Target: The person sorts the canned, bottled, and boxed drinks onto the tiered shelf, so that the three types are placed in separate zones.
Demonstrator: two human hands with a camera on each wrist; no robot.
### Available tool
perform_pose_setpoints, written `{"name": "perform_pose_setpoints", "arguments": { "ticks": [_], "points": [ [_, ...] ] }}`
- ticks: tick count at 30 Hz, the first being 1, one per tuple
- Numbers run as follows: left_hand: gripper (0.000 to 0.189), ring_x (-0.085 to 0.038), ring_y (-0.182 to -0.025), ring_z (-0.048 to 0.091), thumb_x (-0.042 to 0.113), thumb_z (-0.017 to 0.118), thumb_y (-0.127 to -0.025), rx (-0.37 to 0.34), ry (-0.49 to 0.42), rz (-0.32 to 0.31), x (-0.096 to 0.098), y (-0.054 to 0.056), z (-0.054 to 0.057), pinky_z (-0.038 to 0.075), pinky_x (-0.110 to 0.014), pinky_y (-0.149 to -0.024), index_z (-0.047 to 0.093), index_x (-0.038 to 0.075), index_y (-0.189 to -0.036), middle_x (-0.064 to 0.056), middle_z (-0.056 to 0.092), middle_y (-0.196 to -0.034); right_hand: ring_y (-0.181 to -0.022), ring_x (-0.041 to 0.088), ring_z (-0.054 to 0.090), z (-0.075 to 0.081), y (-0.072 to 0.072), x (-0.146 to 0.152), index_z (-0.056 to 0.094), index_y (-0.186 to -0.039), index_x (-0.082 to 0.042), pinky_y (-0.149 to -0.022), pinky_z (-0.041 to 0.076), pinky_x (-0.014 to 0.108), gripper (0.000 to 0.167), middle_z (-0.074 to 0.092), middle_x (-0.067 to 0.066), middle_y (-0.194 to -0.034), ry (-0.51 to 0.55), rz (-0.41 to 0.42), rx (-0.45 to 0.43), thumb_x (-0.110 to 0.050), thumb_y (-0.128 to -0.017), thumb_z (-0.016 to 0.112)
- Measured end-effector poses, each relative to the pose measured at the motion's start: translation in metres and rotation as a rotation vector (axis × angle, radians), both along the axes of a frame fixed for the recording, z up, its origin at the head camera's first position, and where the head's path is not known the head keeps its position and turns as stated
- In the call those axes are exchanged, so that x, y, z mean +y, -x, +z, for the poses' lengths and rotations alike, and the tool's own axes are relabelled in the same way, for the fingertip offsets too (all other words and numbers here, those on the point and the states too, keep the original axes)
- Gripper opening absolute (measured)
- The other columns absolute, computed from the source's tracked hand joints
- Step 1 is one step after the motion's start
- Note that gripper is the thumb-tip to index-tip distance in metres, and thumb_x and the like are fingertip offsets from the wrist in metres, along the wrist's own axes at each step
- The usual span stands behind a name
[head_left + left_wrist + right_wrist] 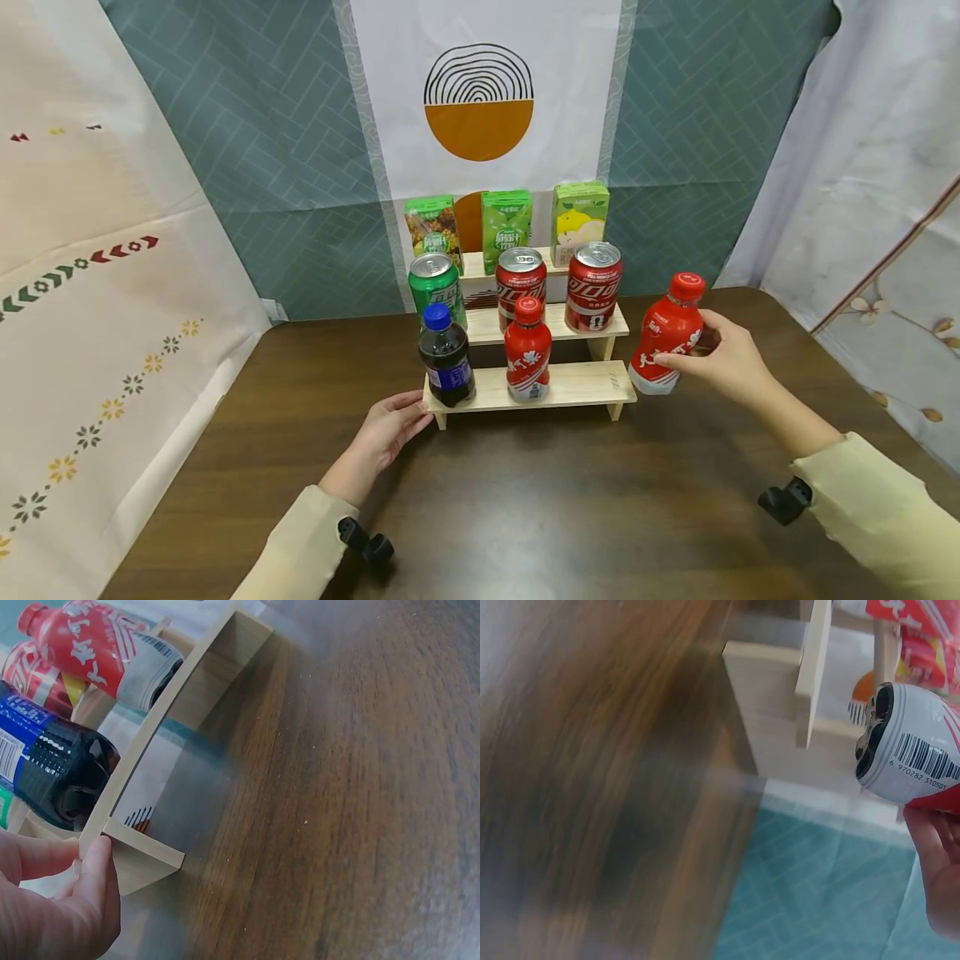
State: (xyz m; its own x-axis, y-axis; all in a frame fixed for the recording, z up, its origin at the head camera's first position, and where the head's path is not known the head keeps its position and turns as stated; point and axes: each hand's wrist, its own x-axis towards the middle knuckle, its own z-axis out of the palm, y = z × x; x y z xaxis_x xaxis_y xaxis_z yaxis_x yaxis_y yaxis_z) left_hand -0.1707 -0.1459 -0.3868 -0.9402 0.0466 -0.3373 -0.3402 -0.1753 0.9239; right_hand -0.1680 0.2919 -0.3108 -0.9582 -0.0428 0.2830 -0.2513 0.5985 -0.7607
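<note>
A red bottle (666,337) with a white base and red cap is gripped in my right hand (723,358), tilted, beside the right end of the wooden tiered shelf (577,385). The right wrist view shows the bottle's base (911,746) and barcode. My left hand (392,429) pinches the left front corner of the shelf's lowest board, thumb and finger on either side of it in the left wrist view. On that board stand a dark drink bottle with a blue cap (446,354) and another red bottle (528,350), both upright.
The middle tier holds a green can (437,287) and two red cans (594,287). Green juice boxes (507,225) stand on the top tier. Patterned cloth (292,150) hangs behind the brown table (525,517), with pale cloths at both sides.
</note>
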Motion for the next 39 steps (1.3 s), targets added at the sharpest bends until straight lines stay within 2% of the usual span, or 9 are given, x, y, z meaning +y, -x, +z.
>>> {"name": "perform_pose_setpoints", "arguments": {
  "ticks": [3, 9, 11, 14, 23, 32, 39],
  "points": [
    [0.042, -0.007, -0.084, 0.064, -0.006, 0.047, -0.095, -0.011, -0.005, -0.013, -0.001, 0.001, 0.001, 0.055, -0.019, -0.079, 0.037, -0.016, -0.135, -0.013, 0.06, -0.108, -0.074, -0.008, 0.058, 0.002, -0.001, -0.009, 0.054, -0.124, 0.003, -0.063, 0.051, 0.013, 0.057, 0.057, -0.027, -0.087, -0.006, 0.007, 0.002, -0.015, -0.076, 0.08],
    [0.044, -0.007, -0.083, 0.064, -0.007, 0.048, -0.094, -0.006, -0.018, -0.018, -0.002, 0.001, 0.001, 0.055, -0.019, -0.079, 0.036, -0.016, -0.135, -0.011, 0.06, -0.104, -0.076, -0.005, 0.058, 0.004, 0.003, -0.029, 0.053, -0.123, 0.004, -0.066, 0.051, 0.014, 0.057, 0.065, 0.014, -0.104, -0.002, 0.036, 0.002, -0.017, -0.077, 0.079],
    [0.044, -0.007, -0.083, 0.064, -0.007, 0.048, -0.094, -0.007, -0.016, -0.013, -0.003, 0.001, 0.002, 0.055, -0.018, -0.079, 0.036, -0.016, -0.135, -0.011, 0.059, -0.105, -0.078, -0.004, 0.058, 0.004, 0.005, -0.036, 0.052, -0.124, 0.003, -0.068, 0.051, 0.013, 0.058, 0.064, 0.019, -0.108, 0.004, 0.05, -0.012, -0.019, -0.078, 0.079],
    [0.043, -0.006, -0.082, 0.064, -0.007, 0.048, -0.095, -0.013, -0.014, -0.006, -0.004, 0.001, 0.002, 0.055, -0.018, -0.079, 0.037, -0.015, -0.136, -0.01, 0.059, -0.105, -0.081, 0.001, 0.058, 0.002, 0.009, -0.046, 0.051, -0.126, 0.003, -0.071, 0.051, 0.015, 0.059, 0.063, 0.02, -0.111, 0.019, 0.072, -0.04, -0.02, -0.078, 0.079],
    [0.045, -0.006, -0.085, 0.064, -0.005, 0.048, -0.095, -0.018, -0.014, -0.033, -0.002, 0.001, 0.002, 0.054, -0.019, -0.081, 0.035, -0.015, -0.137, -0.015, 0.057, -0.113, -0.087, 0.019, 0.059, -0.008, 0.014, -0.063, 0.05, -0.128, 0.003, -0.073, 0.051, 0.017, 0.062, 0.062, 0.02, -0.115, 0.074, 0.088, -0.094, -0.018, -0.078, 0.079],
    [0.046, -0.007, -0.086, 0.063, -0.004, 0.048, -0.096, -0.03, -0.021, -0.044, -0.001, 0.002, 0.002, 0.054, -0.02, -0.082, 0.034, -0.014, -0.138, -0.014, 0.057, -0.113, -0.091, 0.024, 0.062, -0.024, 0.017, -0.067, 0.049, -0.127, 0.004, -0.075, 0.052, 0.019, 0.064, 0.061, 0.022, -0.116, 0.072, 0.071, -0.109, -0.015, -0.075, 0.081],
    [0.046, -0.007, -0.085, 0.063, -0.004, 0.048, -0.096, -0.016, -0.024, -0.047, -0.002, 0.002, 0.002, 0.054, -0.019, -0.082, 0.033, -0.015, -0.138, -0.014, 0.057, -0.113, -0.098, 0.031, 0.061, -0.027, 0.02, -0.067, 0.048, -0.129, 0.002, -0.077, 0.05, 0.014, 0.064, 0.06, 0.021, -0.12, 0.095, 0.083, -0.098, -0.014, -0.076, 0.08]
  ]
}}
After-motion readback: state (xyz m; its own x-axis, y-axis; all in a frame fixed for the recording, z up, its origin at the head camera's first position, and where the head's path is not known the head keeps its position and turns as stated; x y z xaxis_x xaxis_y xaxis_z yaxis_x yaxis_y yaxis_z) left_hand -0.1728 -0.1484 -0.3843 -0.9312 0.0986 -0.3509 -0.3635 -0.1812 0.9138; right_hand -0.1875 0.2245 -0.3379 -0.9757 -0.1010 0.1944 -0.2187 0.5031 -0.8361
